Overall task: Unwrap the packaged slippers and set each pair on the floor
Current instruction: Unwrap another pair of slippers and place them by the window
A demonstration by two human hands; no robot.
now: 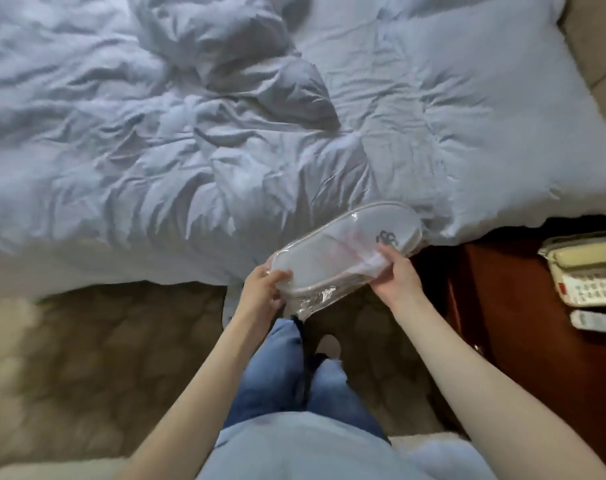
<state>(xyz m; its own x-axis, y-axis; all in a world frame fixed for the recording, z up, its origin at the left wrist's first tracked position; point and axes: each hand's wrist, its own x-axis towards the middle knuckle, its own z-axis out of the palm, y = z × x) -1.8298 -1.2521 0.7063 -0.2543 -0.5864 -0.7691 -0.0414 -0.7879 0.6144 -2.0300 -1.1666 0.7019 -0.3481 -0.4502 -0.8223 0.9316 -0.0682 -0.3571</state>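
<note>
A pair of white slippers [346,247] sealed in clear plastic wrap is held flat in front of me, over the bed's edge, with a dark logo near its right end. My left hand [263,292] grips the left end, thumb on top of the plastic. My right hand [395,275] holds the right end from below, thumb near the logo. Loose crinkled plastic [315,303] hangs under the package. The slippers sit stacked inside, so only the top one shows.
A bed with a rumpled pale blue duvet [225,150] fills the upper view. Patterned brown carpet [104,358] lies below. A dark wooden nightstand [523,341] at right carries a beige telephone [585,268] and a remote [596,322]. My legs in blue jeans [287,375] stand below the package.
</note>
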